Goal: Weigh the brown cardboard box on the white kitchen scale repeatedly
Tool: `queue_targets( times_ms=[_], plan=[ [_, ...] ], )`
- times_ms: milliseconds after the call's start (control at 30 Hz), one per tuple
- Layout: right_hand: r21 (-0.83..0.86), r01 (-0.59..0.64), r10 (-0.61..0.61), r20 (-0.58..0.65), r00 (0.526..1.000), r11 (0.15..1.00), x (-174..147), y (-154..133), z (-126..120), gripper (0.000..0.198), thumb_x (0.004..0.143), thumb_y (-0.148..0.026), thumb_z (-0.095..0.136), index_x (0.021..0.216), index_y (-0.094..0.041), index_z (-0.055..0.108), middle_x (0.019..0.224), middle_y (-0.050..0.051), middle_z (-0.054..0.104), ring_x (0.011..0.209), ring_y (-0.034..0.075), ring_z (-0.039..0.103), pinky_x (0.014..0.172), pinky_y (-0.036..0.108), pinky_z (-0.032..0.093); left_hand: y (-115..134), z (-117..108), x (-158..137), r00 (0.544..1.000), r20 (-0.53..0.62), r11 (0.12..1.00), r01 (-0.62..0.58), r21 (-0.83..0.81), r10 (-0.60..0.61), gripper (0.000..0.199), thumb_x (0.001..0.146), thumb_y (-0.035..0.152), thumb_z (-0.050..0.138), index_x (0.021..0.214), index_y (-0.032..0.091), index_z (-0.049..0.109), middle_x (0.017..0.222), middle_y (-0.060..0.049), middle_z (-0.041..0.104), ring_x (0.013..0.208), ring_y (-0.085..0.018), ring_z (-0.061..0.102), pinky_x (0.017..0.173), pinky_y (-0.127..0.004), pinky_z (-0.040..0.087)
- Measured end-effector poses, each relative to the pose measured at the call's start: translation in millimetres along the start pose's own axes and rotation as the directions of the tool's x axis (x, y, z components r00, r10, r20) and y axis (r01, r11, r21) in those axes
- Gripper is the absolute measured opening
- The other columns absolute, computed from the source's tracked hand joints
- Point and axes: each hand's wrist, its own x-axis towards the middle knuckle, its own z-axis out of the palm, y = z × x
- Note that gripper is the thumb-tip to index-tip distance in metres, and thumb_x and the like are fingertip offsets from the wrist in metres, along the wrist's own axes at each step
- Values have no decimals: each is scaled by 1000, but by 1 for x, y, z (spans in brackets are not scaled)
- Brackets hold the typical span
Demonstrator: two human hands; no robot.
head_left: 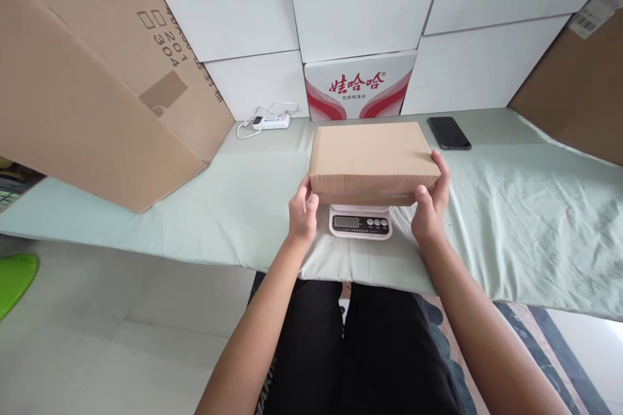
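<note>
Gripping brown rectangular cardboard box [374, 152] between left hand [302, 213] and right hand [432, 211], over white plastic digital scale [361, 234]
Might tip if let go off-centre, overhanging the scale at both ends

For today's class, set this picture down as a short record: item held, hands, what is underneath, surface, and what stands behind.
Item held: closed cardboard box
Hands: left hand and right hand, at opposite ends
Underneath: digital scale; contact hidden
Surface: pale green cloth
Behind: carton with red lettering, black smartphone
</note>
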Motion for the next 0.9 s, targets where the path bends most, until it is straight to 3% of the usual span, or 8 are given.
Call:
queue_targets(
  times_ms=[633,800,900],
  plan=[
    [-36,-86,87,36,996,996,3,-10,0,89,90,-89,57,159,-34,53,166,14,55,166,48,42,136,76,37,2,0,1,1000,-22,1000,-16,6,16,78,98,83,54,148,25,70,145,-15,79,148,-39,69,124,-54,57],
    [-15,-2,2,6,1000,1000,3,-4,-1,84,92,-85,59,157,-32,59,161,13,59,159,47,52,136,78,38,3,0,1,1000,-15,1000,-25,8,25,76,99,83,52,146,26,69,144,-14,78,146,-37,69,124,-53,57],
    [-39,-30,31,16,999,999,3,-5,-1,85,91,-89,58,157,-36,60,161,12,60,159,48,53,136,78,40,5,0,2,999,-20,999,-34,10,34,73,99,84,52,140,26,70,140,-13,79,141,-37,72,121,-51,59]
  ],
)
